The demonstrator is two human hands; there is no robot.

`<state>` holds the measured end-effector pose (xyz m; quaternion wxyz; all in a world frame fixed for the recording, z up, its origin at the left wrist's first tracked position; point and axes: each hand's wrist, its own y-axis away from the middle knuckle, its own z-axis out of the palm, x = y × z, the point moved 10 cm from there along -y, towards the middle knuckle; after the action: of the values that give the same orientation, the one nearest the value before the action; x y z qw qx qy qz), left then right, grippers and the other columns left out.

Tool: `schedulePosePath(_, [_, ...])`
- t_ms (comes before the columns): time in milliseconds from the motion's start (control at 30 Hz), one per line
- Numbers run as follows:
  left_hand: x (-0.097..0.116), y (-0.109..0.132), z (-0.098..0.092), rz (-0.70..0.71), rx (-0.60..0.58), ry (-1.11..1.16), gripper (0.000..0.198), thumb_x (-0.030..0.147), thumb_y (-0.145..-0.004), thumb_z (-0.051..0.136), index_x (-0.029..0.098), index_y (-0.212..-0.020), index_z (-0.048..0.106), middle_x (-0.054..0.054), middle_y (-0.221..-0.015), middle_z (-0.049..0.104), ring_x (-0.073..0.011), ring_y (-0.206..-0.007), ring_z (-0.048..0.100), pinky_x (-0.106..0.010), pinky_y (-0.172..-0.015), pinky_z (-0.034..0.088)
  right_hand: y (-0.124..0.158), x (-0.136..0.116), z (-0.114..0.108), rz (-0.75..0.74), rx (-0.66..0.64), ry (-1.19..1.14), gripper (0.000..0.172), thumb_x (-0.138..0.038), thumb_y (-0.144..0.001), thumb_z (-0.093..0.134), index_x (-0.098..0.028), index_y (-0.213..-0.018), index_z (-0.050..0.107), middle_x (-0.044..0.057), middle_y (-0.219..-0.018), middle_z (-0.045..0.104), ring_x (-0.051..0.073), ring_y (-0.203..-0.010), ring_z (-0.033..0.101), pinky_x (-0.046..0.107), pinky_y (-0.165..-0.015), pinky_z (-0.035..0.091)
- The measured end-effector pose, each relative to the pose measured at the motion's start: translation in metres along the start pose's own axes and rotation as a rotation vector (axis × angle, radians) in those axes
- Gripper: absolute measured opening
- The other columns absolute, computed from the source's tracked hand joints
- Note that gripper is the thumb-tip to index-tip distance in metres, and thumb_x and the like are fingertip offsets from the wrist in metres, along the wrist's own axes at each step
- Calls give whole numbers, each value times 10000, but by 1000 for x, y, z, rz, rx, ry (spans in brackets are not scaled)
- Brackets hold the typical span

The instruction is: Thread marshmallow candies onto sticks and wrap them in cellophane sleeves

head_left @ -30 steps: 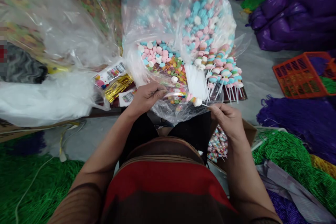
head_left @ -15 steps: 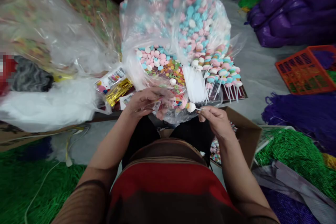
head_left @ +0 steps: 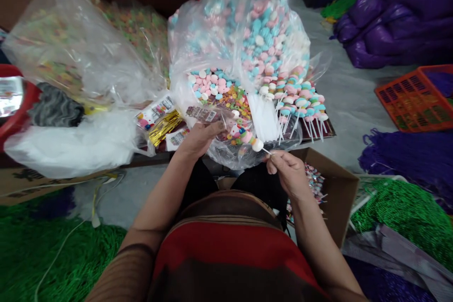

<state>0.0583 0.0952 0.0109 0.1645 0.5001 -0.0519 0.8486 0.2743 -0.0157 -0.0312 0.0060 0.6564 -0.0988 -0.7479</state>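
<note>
Between thumb and fingers, my right hand (head_left: 288, 170) pinches the white stick of a candy skewer (head_left: 257, 145), whose end candy is white. The skewer's far part sits inside a clear printed wrapper (head_left: 207, 114). My left hand (head_left: 203, 139) is closed on that wrapper, thumb on top. Beneath them lies an open plastic bag holding pink, blue and white candies (head_left: 212, 82) and small colourful candy rings (head_left: 238, 99). A bundle of white sticks (head_left: 264, 115) lies beside the rings. Several finished-looking candy skewers (head_left: 300, 96) are piled to its right.
At left are a bag of candy rings (head_left: 63, 47), printed wrappers (head_left: 155, 111), gold twist ties (head_left: 164, 127) and a red basin (head_left: 30, 104). A cardboard box (head_left: 332, 193) with wrapped candy stands by my right forearm. An orange crate (head_left: 406, 99) sits farther right.
My left hand has drawn back a little left, and the wrapper now lies flatter and further over the skewer's candies. My right hand still holds the stick. The view has shifted slightly.
</note>
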Motion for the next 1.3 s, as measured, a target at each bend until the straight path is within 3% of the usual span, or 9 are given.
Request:
schedulePosePath(100, [-3,-2,0,46,107,8,360,512,-703,802,213,-878,703,-50,-923,759,-220,-972,716,-357,-887,566,2,-1,6,-12,-12,-24,302,-503,-809,807,-208,-808,745,-47,-528,568,111,-499,486,290,-582,426])
schedulePosePath(233, [-6,1,11,82,108,21,334,551,-828,658,228,-910,675,-61,-994,768,-249,-1104,718,-415,-934,586,5,5,13,1,-7,-66,315,-523,-830,779,-213,-801,730,-58,-504,535,116,-500,494,301,-612,459])
schedulePosePath(433, [-4,7,7,101,198,-15,333,535,-958,503,242,-1050,630,-75,-952,732,-257,-1097,705,-429,-861,612,11,11,12,-44,71,57,293,-504,-871,746,-238,-988,707,-73,-556,584,114,-560,540,278,-661,467])
schedulePosePath(533, [-6,5,3,114,221,-78,353,560,-980,465,255,-1092,604,-67,-952,710,-249,-1092,697,-433,-858,607,14,16,15,-51,90,22,284,-509,-880,734,-231,-894,683,-72,-551,578,110,-544,523,284,-676,474])
schedulePosePath(667, [-14,0,-3,113,248,-125,376,581,-1002,395,251,-1066,562,-73,-971,689,-245,-1053,702,-451,-831,603,17,34,30,74,36,-148,354,-557,-893,699,-224,-791,640,-91,-475,486,109,-482,475,316,-722,510])
schedulePosePath(933, [-10,-8,-14,211,258,-260,483,687,-987,350,268,-1065,577,-61,-994,699,-244,-1095,696,-430,-850,606,19,37,28,106,89,-88,362,-591,-915,656,-235,-848,663,-106,-420,472,116,-431,428,334,-753,515])
schedulePosePath(1100, [-12,-11,-20,166,280,-296,528,716,-984,326,261,-1071,580,-69,-1002,703,-240,-1054,696,-406,-809,604,21,39,30,112,52,-29,346,-572,-947,619,-238,-869,667,-107,-420,468,113,-429,442,324,-745,514])
schedulePosePath(1300, [-17,-9,-25,106,322,-204,472,616,-1033,294,243,-1049,583,-88,-1036,693,-257,-1115,689,-415,-795,613,21,39,35,120,-5,-74,352,-544,-951,631,-228,-798,660,-107,-396,444,99,-408,445,305,-704,510])
